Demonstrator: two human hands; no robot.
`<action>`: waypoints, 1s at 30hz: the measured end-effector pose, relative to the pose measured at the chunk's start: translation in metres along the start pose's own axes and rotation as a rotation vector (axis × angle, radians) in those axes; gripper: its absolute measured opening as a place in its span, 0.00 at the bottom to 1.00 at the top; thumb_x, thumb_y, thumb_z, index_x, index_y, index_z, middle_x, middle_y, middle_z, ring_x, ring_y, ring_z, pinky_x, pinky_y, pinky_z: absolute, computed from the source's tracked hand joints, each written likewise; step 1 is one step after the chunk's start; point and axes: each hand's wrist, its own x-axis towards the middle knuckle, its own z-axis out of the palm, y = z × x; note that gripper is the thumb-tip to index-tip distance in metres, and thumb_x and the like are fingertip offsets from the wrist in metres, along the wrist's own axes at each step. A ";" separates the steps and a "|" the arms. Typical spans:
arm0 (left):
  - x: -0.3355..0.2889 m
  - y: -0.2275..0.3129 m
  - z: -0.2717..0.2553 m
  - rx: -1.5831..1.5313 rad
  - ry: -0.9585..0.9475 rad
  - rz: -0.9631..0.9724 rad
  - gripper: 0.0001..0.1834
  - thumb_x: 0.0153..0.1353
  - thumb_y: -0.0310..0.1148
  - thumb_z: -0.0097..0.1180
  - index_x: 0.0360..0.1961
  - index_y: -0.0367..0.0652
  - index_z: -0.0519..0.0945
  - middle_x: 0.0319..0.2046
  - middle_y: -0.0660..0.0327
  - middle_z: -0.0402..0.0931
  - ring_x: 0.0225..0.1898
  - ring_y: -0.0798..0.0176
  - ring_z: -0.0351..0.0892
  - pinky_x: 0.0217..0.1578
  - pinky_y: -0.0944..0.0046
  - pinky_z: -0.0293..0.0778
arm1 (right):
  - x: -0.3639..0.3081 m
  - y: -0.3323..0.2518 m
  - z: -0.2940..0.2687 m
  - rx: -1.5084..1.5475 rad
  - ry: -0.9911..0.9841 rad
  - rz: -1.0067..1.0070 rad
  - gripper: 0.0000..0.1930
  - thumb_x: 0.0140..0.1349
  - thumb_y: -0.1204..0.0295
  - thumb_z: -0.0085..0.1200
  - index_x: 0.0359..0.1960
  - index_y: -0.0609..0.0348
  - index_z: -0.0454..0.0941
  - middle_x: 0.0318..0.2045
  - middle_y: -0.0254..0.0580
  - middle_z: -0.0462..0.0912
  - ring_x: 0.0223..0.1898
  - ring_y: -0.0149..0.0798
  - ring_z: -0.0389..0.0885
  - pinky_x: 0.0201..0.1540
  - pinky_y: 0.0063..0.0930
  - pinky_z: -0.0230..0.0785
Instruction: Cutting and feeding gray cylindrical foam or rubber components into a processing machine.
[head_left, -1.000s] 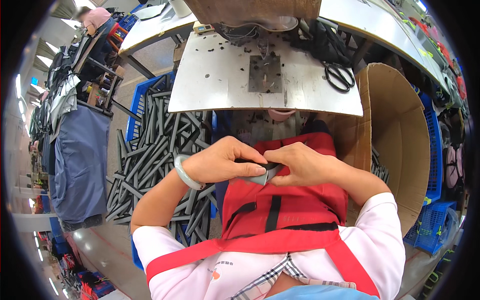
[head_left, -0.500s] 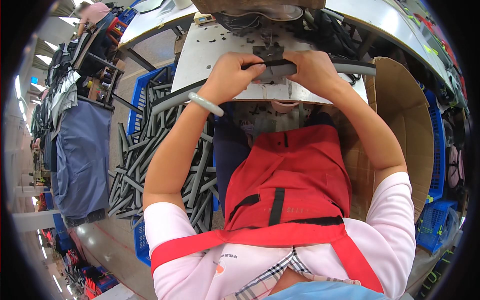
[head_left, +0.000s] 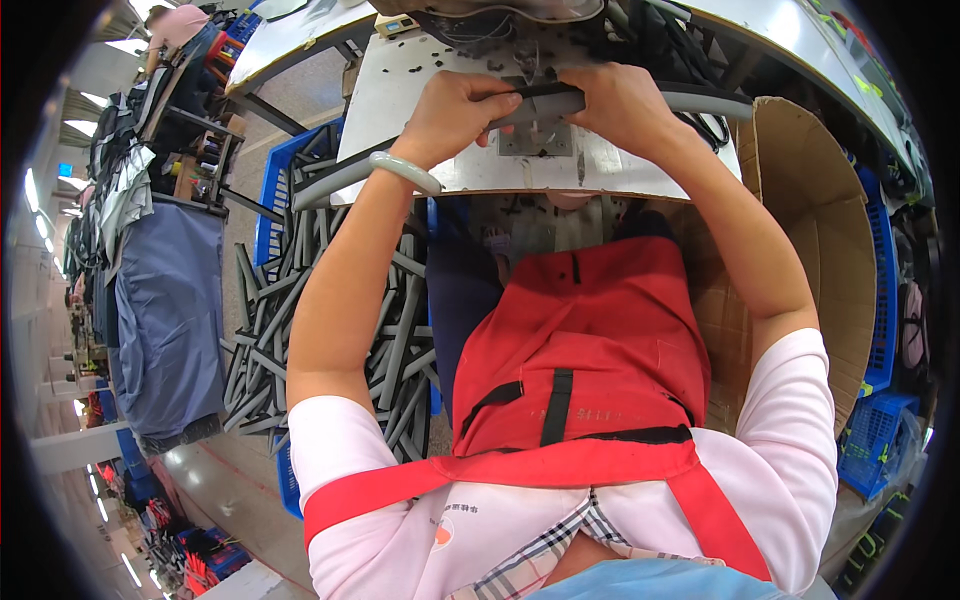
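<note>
My left hand [head_left: 458, 118] pinches a long grey padded strip [head_left: 551, 104] with a black edge, thumb and fingers closed on it. My right hand [head_left: 622, 112] grips the same strip a short way to the right, its fingers curled over the far side. The strip bows across the near part of a white sewing table [head_left: 400, 100]. One end passes behind my left wrist, and the other sticks out past my right hand. Just beyond my hands is the needle area of a sewing machine [head_left: 500, 25]. A metal plate [head_left: 535, 143] lies below the strip.
Many similar grey strips [head_left: 400, 310] lie heaped at left, over a blue crate [head_left: 270, 215]. Small black scraps dot the table. A tall cardboard sheet [head_left: 810, 230] stands to the right, with blue baskets [head_left: 875, 440] beyond. Blue-grey cloth [head_left: 168, 310] hangs far left; a person [head_left: 178, 28] is behind.
Both hands have moved away from me with the strip, closer to the machine's needle area. They still hold it. The whole view has also shifted slightly.
</note>
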 end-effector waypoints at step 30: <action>-0.074 -0.040 0.028 0.049 -0.442 -0.183 0.16 0.69 0.39 0.50 0.42 0.36 0.81 0.31 0.59 0.81 0.32 0.70 0.77 0.37 0.69 0.75 | -0.076 -0.059 -0.002 0.226 -0.268 -0.223 0.18 0.53 0.68 0.59 0.43 0.57 0.70 0.27 0.45 0.81 0.34 0.54 0.82 0.36 0.45 0.74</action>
